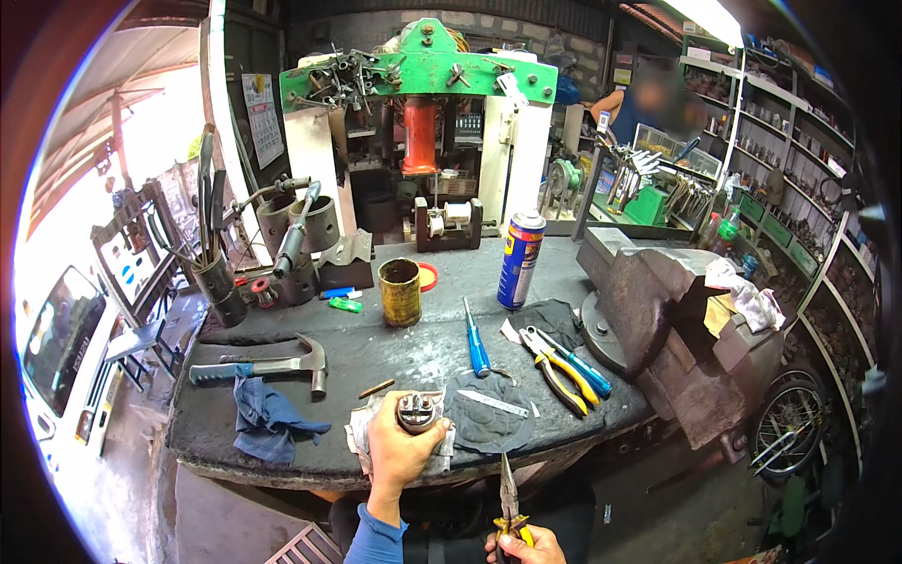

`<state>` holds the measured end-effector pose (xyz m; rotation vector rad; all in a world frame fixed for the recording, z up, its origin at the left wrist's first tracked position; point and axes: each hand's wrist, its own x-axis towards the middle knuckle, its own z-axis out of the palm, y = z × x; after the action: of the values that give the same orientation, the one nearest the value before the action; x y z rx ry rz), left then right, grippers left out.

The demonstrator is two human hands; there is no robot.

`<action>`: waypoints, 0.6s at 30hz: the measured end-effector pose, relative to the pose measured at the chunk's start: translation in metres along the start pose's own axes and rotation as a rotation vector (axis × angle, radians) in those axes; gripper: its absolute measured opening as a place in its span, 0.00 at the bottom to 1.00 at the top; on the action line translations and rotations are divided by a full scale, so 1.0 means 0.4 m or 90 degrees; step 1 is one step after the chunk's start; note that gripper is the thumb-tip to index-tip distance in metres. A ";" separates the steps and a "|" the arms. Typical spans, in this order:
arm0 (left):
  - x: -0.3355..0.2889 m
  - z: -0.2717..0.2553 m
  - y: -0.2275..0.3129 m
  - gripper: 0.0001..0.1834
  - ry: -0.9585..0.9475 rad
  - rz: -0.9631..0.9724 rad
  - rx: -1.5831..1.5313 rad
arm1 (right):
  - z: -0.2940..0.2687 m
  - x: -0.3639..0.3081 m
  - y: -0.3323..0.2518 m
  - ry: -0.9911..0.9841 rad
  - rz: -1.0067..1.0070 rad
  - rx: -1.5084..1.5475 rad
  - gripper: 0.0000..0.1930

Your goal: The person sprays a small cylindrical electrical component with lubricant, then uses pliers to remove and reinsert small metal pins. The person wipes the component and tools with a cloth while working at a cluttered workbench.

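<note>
My left hand [395, 458] is wrapped round a cylindrical metal part [416, 411], with two raised shiny pieces showing at its upper end. It is held over a crumpled pale cloth [440, 455] at the workbench's front edge. Lower right, my right hand [532, 549] grips needle-nose pliers [508, 493] by their yellow and black handles. Their jaws point up and away from me, apart from the metal part. Beside the left hand lie a dark round cloth [484, 430] with a light metal strip [492, 403] on it and a thin brown stick [377, 387].
The workbench [282, 414] carries a hammer [321, 367], blue rag [268, 420], yellow can [401, 303], spray can [521, 258], blue screwdriver [479, 354] and yellow-handled pliers [561, 376]. A large vise [648, 301] fills the right end. Behind stands a green press frame [376, 80]; a person [615, 105] is beyond.
</note>
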<state>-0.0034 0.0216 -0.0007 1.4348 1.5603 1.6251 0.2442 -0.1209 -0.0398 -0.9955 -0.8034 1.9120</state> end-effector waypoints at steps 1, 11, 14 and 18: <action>0.003 0.001 -0.009 0.24 0.009 0.018 0.008 | -0.001 -0.001 -0.005 -0.008 0.000 -0.007 0.19; -0.002 0.004 -0.007 0.23 0.004 0.010 -0.033 | -0.025 -0.012 0.018 -0.015 0.006 0.020 0.21; -0.004 0.006 0.003 0.23 0.008 0.015 -0.023 | -0.031 -0.011 0.021 -0.017 0.008 0.025 0.21; -0.005 0.009 0.000 0.23 -0.011 -0.016 -0.041 | -0.043 -0.008 0.025 -0.027 0.017 0.030 0.21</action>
<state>0.0005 0.0215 -0.0023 1.3855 1.4968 1.6298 0.2566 -0.1257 -0.0552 -0.9443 -0.7689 1.9721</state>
